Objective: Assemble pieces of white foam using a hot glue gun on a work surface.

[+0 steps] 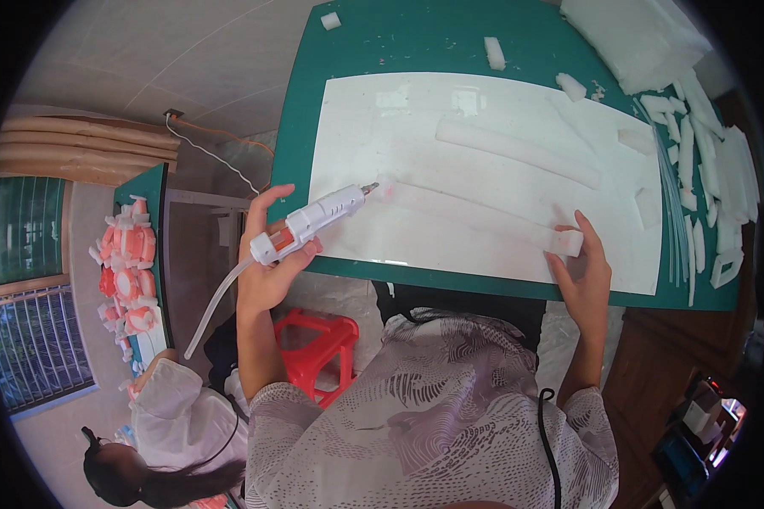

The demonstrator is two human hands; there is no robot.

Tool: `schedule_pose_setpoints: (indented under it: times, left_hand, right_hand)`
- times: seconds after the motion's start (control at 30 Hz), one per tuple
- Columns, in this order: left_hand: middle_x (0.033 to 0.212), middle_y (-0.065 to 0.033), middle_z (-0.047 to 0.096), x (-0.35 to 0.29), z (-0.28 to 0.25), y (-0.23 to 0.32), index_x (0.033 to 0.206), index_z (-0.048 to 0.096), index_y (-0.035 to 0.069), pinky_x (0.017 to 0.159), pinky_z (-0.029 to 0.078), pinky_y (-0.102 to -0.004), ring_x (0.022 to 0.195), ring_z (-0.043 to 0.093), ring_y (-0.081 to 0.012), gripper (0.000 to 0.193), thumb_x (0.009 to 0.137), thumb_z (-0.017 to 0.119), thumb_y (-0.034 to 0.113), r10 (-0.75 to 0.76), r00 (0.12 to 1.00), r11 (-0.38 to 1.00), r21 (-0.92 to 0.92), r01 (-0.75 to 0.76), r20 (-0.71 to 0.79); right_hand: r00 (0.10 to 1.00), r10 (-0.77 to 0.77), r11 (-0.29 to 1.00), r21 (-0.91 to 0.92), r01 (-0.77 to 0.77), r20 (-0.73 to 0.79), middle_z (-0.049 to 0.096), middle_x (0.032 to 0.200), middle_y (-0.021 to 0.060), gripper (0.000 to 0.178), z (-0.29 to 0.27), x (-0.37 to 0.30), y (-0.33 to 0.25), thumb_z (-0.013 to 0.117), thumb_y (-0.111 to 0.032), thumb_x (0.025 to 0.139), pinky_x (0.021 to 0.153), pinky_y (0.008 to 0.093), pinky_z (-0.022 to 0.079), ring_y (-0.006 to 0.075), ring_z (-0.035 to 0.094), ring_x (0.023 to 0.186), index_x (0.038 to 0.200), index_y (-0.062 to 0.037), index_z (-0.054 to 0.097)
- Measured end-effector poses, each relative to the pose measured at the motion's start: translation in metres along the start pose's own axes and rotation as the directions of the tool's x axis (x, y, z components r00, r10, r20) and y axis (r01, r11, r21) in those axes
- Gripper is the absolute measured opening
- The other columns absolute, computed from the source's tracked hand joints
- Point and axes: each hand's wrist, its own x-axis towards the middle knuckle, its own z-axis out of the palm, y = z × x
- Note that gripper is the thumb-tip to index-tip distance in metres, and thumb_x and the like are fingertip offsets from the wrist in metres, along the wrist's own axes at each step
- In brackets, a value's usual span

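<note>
Holding left hand (267, 270): clamped on a white glue gun (324, 219) with orange parts; a pale rod or cord, I cannot tell which, trails from its rear.
Nozzle: aimed at the left end of a white foam strip (475, 215), seemingly held so the fingers stay clear of a tip that may be hot.
Right hand (592, 273): thumb and fingers pinched on the strip's blocky right end, probably to steady it.
Foam strip: lying slantwise on a white board (365, 106), which perhaps shields the green table (399, 34) from glue.
Second strip (518, 152): lying beyond the first, apart from it.
Foam offcuts (689, 157): heaped along the table's right side, seemingly out of the way.
Plastic bag (637, 42): bulky, whitish, at the far right corner; its contents cannot be made out.
</note>
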Motion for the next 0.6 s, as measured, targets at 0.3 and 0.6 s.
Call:
schedule_pose_setpoints:
  times: [0.3,0.6]
  left_hand:
    - [0.082,-0.0074,0.066,0.0032,0.0005,-0.0042,0.133,0.042,0.006,0.066,0.047,-0.0251,0.073,0.060,-0.0107,0.065,0.073,0.066,0.002,-0.008,0.999,1.000,-0.004,0.008,-0.037]
    - [0.081,-0.0055,0.064,0.0015,0.0002,-0.0044,0.130,0.043,0.005,0.064,0.043,-0.0250,0.071,0.055,-0.0096,0.063,0.072,0.067,0.005,-0.007,1.000,1.000,0.027,0.007,-0.005]
  right_hand:
    - [0.999,-0.050,0.998,-0.031,0.050,0.011,0.066,0.112,0.0087,0.066,-0.0015,0.0009,-0.0014,0.074,-0.002,0.078,0.076,0.0307,0.046,0.0217,0.056,0.085,0.139,-0.0067,0.049]
    - [0.999,-0.054,0.998,-0.017,0.054,-0.002,0.066,0.110,0.0094,0.065,0.0002,0.0004,-0.0003,0.074,-0.001,0.078,0.076,0.0311,0.047,0.0229,0.059,0.089,0.138,-0.0069,0.049]
